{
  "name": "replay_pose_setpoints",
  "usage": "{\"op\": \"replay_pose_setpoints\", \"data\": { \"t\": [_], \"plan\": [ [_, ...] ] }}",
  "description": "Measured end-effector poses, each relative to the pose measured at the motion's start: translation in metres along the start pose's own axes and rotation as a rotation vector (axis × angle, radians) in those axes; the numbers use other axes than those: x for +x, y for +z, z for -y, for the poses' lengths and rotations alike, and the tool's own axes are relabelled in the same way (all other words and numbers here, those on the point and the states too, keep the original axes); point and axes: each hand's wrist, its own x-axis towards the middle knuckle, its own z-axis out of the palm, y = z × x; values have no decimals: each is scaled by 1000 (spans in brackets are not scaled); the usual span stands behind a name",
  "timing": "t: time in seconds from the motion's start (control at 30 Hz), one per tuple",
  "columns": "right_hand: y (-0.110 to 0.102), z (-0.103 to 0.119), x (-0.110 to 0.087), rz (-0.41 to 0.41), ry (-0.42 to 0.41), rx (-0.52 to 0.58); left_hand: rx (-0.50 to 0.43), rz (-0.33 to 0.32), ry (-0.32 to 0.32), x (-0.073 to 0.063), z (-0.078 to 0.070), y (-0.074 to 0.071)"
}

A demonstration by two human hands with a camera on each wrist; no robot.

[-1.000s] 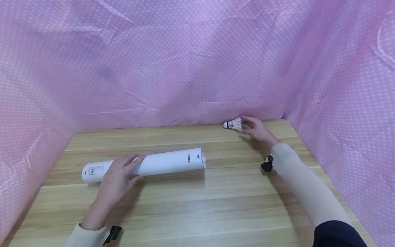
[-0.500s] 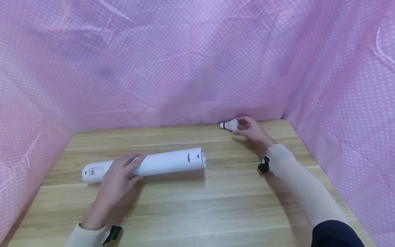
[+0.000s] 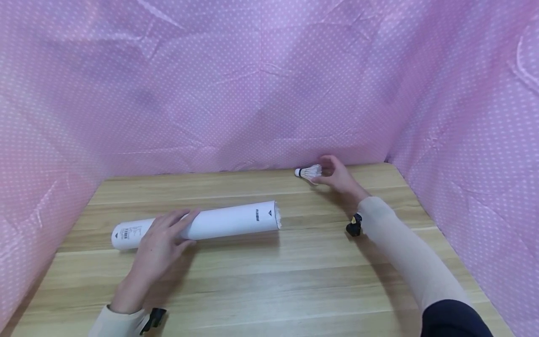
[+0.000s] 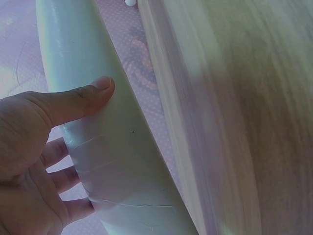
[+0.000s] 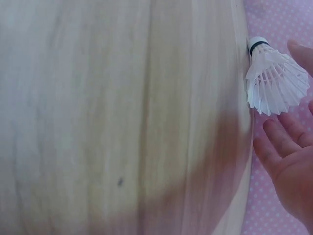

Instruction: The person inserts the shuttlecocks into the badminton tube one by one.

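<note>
My left hand (image 3: 162, 243) grips a white shuttlecock tube (image 3: 233, 221) lying across the table's left half, thumb on the near side and fingers over the top. White feather tips (image 3: 278, 219) show at its right end. The left wrist view has the thumb laid along the tube (image 4: 117, 142), fingers behind it. At the table's back edge, my right hand (image 3: 338, 178) pinches a white feather shuttlecock (image 3: 309, 172) by its skirt, cork end pointing left. In the right wrist view the shuttlecock (image 5: 276, 81) sits between thumb and index side, with the other fingers (image 5: 279, 139) spread below.
A wood-grain table (image 3: 269, 285) lies beneath both hands. Pink dotted cloth (image 3: 252, 93) hangs behind it and along both sides. Small black wrist cameras (image 3: 354, 225) are attached at both sleeves.
The right hand and the shuttlecock have shifted steadily left along the back edge. The left hand and the tube have stayed in place.
</note>
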Motion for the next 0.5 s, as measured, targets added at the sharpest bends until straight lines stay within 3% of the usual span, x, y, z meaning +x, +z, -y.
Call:
{"op": "replay_pose_setpoints", "data": {
  "t": [0.27, 0.5],
  "plan": [
    [9, -1, 1, 31, 47, 2, -4, -7, 10, 0, 0, 0],
    [14, -2, 2, -1, 34, -5, 0, -4, 2, -1, -1, -1]
  ]
}}
